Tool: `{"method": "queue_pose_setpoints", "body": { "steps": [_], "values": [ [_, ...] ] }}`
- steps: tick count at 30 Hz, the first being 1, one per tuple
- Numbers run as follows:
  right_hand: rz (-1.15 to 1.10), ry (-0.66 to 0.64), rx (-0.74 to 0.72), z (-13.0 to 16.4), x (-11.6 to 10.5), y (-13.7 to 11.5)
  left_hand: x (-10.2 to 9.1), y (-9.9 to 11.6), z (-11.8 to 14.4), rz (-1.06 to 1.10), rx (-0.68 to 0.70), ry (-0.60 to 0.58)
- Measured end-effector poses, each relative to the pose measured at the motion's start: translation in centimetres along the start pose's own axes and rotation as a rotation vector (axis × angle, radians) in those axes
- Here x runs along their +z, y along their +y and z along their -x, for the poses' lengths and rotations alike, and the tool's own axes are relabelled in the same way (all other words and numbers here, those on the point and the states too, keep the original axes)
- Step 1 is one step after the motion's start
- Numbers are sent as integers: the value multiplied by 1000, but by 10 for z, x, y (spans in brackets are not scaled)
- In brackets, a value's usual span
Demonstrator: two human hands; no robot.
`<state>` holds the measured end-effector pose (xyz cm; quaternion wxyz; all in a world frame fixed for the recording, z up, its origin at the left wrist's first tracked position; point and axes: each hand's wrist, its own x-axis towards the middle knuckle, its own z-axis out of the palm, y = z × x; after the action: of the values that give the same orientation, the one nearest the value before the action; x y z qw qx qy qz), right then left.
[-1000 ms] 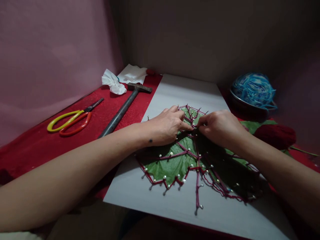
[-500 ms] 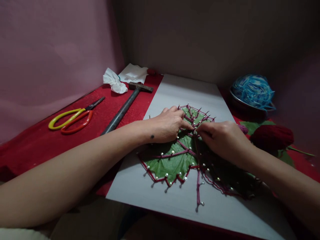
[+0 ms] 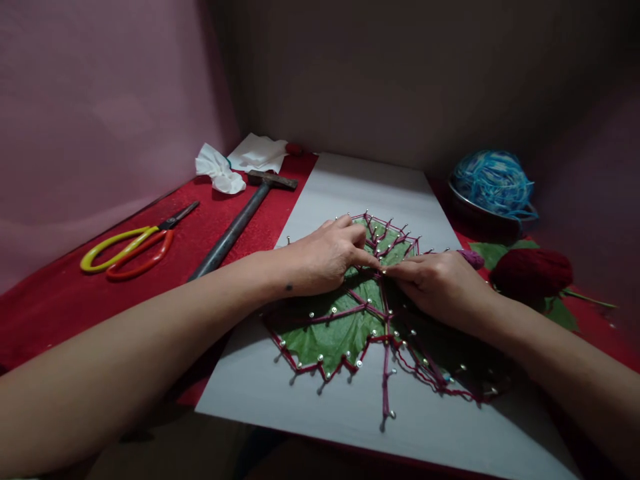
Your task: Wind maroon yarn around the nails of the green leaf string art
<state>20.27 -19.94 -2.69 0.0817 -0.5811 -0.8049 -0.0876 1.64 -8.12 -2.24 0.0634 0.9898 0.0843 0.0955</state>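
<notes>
Looks like we're on the yarn (image 3: 385,382) step, judging by both hands meeting along the middle line of the leaf (image 3: 334,339), which lies on the white board (image 3: 345,177) with nails (image 3: 393,415) set around its edge. Our left hand (image 3: 333,257) has its index finger reaching to that line, the rest curled, and our right hand (image 3: 443,280) has its fingertips bunched close, but we can't tell if either is pinching yarn. We reckon the next move calls for light, even tension, so the strand sits snug without tearing the leaf
</notes>
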Motion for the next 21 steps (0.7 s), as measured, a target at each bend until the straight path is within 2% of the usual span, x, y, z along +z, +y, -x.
{"method": "queue_pose_setpoints", "body": {
  "steps": [6,10,15,21],
  "values": [
    [-114,92,78,0,3,1,-3,6,1,-101,111,30],
    [-179,97,120,-3,1,-1,2,9,-4,-69,90,74],
    [-130,117,105,-2,1,-2,6,8,-21,-15,98,128],
    [-217,155,108,0,0,-4,-3,11,-37,-104,189,19]
  ]
}}
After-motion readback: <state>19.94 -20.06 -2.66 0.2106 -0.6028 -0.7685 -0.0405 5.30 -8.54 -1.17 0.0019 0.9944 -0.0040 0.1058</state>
